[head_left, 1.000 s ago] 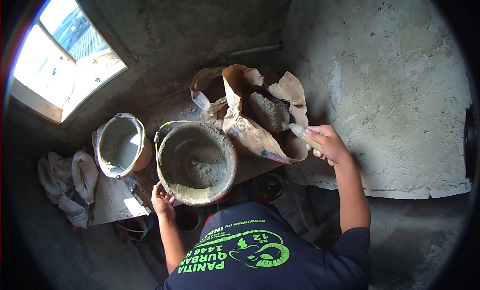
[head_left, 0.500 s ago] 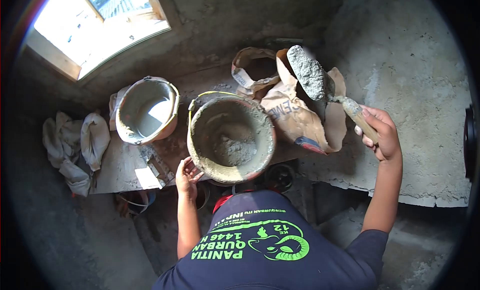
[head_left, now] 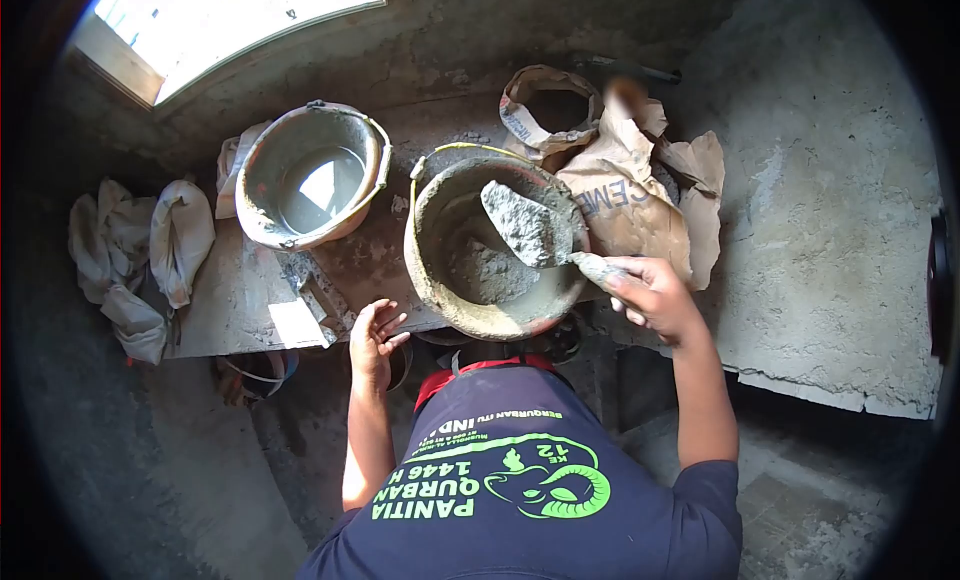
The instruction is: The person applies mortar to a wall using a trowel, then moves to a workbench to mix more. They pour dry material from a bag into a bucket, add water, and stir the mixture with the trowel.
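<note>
The left hand point(head_left: 372, 338), loosely open, holds nothing; the bucket point(head_left: 428, 280), by the worktop's point(head_left: 225, 305) near edge, could tip if knocked. The right hand point(head_left: 655, 298) is clasping a trowel point(head_left: 597, 269) over it; tilting might spill the grey powder point(head_left: 520, 225). The bucket looks crusted, its wire handle yellowish.

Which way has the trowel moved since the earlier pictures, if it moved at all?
Yes. Against the yellow-handled bucket, the trowel has moved left in view, from the cement bag to over that bucket.
</note>
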`<state>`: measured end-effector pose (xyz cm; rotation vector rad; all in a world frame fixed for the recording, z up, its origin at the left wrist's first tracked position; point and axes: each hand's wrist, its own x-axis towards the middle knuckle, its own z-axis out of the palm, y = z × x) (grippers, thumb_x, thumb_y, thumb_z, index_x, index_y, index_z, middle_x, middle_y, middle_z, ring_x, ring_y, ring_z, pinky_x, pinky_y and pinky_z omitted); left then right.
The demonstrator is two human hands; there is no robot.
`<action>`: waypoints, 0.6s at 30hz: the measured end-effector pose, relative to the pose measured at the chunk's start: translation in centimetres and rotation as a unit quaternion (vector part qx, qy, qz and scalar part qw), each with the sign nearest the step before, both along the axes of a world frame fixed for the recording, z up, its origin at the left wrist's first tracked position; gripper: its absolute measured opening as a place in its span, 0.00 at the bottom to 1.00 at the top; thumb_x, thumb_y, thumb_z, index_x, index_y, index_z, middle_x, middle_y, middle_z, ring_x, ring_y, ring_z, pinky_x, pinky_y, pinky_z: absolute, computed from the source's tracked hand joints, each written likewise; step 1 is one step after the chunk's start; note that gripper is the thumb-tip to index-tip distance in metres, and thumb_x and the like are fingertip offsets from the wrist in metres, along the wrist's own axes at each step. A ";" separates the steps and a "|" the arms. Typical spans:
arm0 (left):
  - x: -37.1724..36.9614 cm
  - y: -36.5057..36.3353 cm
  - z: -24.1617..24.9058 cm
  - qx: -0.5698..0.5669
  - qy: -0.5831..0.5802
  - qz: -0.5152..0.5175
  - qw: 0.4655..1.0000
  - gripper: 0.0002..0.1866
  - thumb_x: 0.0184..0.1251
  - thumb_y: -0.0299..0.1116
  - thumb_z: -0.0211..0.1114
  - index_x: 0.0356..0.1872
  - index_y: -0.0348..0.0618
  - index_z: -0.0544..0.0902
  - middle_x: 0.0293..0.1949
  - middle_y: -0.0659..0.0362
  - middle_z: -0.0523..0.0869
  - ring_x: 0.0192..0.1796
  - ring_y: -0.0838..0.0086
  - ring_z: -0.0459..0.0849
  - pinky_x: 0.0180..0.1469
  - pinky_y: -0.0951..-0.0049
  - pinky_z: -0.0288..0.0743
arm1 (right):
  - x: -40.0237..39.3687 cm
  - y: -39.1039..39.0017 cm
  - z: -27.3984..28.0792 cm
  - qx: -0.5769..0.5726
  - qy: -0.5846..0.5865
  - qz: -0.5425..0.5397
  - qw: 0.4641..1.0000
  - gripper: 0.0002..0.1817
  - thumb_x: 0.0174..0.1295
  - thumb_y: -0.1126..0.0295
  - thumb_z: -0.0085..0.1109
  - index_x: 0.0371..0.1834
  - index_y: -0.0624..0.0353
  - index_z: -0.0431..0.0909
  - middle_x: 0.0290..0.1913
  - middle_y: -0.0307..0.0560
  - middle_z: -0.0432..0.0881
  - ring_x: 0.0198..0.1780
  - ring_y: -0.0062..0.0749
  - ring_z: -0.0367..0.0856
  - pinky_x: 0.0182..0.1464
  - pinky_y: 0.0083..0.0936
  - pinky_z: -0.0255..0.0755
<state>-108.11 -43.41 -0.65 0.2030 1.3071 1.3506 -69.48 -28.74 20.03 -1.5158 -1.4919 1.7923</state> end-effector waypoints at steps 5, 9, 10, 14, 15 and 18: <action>-1.3 0.1 0.0 -0.002 -0.010 -0.049 0.999 0.24 0.79 0.52 0.54 0.62 0.46 0.79 0.61 0.55 0.83 0.59 0.62 0.84 0.53 0.61 0.82 | -4.7 -0.5 -4.8 0.272 -0.289 0.098 0.913 0.22 0.61 0.65 0.64 0.58 0.58 0.84 0.38 0.62 0.88 0.47 0.57 0.88 0.49 0.44 0.80; -0.5 1.7 1.4 0.018 0.026 -0.089 0.996 0.25 0.78 0.55 0.54 0.60 0.46 0.80 0.58 0.57 0.85 0.53 0.69 0.85 0.50 0.68 0.80 | -9.2 -1.8 -4.3 0.314 -0.524 0.205 0.765 0.25 0.58 0.65 0.66 0.60 0.59 0.80 0.39 0.56 0.88 0.43 0.46 0.90 0.43 0.39 0.83; -0.4 2.2 1.5 0.027 0.026 -0.101 0.994 0.26 0.77 0.55 0.55 0.60 0.46 0.80 0.57 0.57 0.85 0.53 0.69 0.85 0.51 0.66 0.79 | -9.6 -2.1 -4.6 0.357 -0.564 0.238 0.706 0.26 0.57 0.66 0.67 0.61 0.59 0.79 0.40 0.55 0.88 0.43 0.42 0.91 0.41 0.37 0.84; 0.1 5.3 1.7 0.057 0.042 -0.123 0.990 0.27 0.78 0.56 0.54 0.61 0.44 0.80 0.57 0.58 0.85 0.55 0.70 0.83 0.49 0.68 0.79 | -10.4 -2.9 -4.1 0.432 -0.617 0.205 0.624 0.25 0.54 0.68 0.67 0.57 0.63 0.79 0.40 0.50 0.87 0.42 0.36 0.91 0.38 0.34 0.84; 0.2 6.3 1.6 0.076 0.046 -0.119 0.989 0.27 0.79 0.56 0.53 0.61 0.44 0.79 0.58 0.58 0.85 0.57 0.71 0.82 0.47 0.70 0.79 | -10.7 -2.3 -4.4 0.404 -0.633 0.210 0.626 0.24 0.54 0.68 0.67 0.55 0.65 0.79 0.40 0.50 0.87 0.41 0.36 0.91 0.38 0.33 0.84; 1.3 9.7 1.8 0.126 0.041 -0.113 0.985 0.25 0.81 0.53 0.51 0.61 0.45 0.79 0.58 0.59 0.84 0.60 0.73 0.80 0.62 0.66 0.72 | -12.6 -0.8 -5.2 0.352 -0.640 0.219 0.647 0.22 0.52 0.68 0.67 0.50 0.67 0.80 0.40 0.51 0.88 0.41 0.37 0.91 0.39 0.32 0.84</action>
